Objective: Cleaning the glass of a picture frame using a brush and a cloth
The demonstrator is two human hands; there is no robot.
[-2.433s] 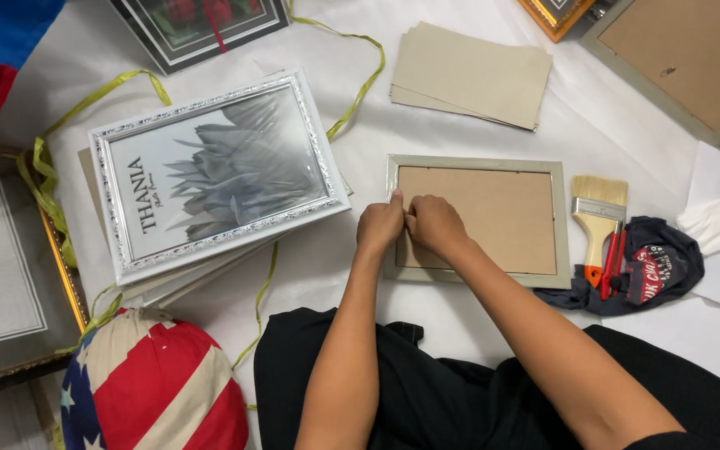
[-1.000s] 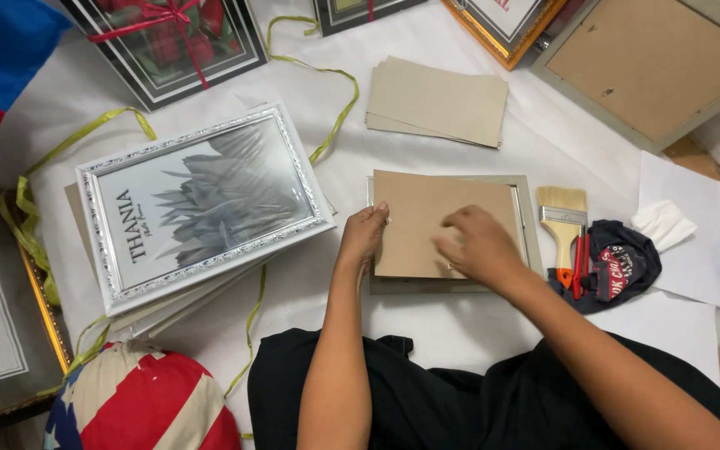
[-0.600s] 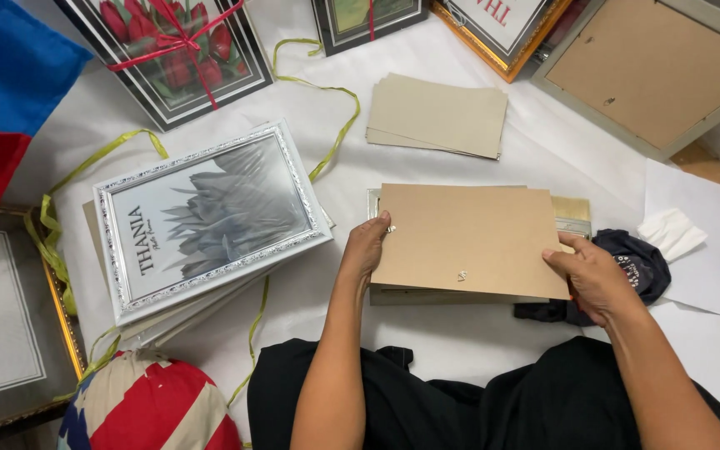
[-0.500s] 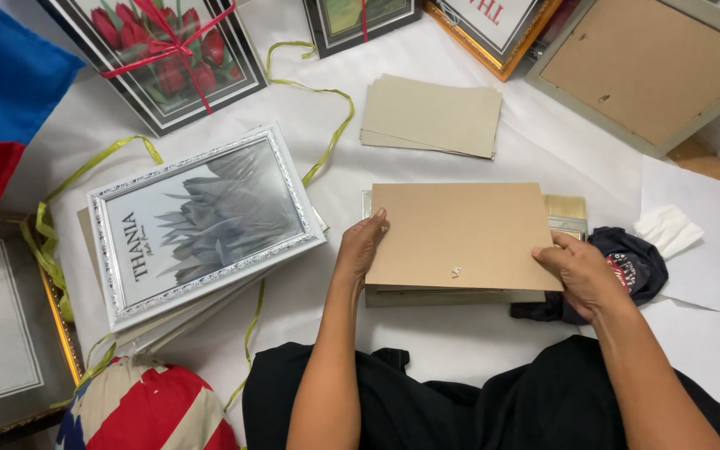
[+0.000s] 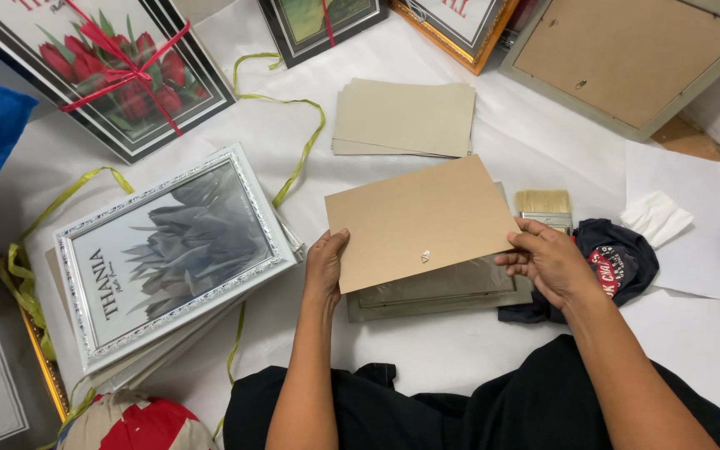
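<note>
Both hands clamped on a brown backing board (image 5: 418, 218): left hand (image 5: 325, 265) pinches its lower left corner, right hand (image 5: 550, 260) grips its right edge, fingers curled over the rim. Board raised above a grey picture frame (image 5: 439, 292) lying flat, glazing showing inside its border; nothing else sits in that frame. Board's long axis runs left to right, tilted slightly so the right end sits higher; a small metal tab shows near its lower middle.

Paintbrush (image 5: 544, 208) lies just beyond the frame, bristles pointing away from the person, beside a dark cloth (image 5: 622, 254). Stack of beige boards (image 5: 403, 118) farther off. Silver-framed print (image 5: 172, 254) rests on a pile at left. Work surface is white sheeting (image 5: 493, 367) spread on the floor, with yellow-green ribbon (image 5: 297, 158) trailing across it.
</note>
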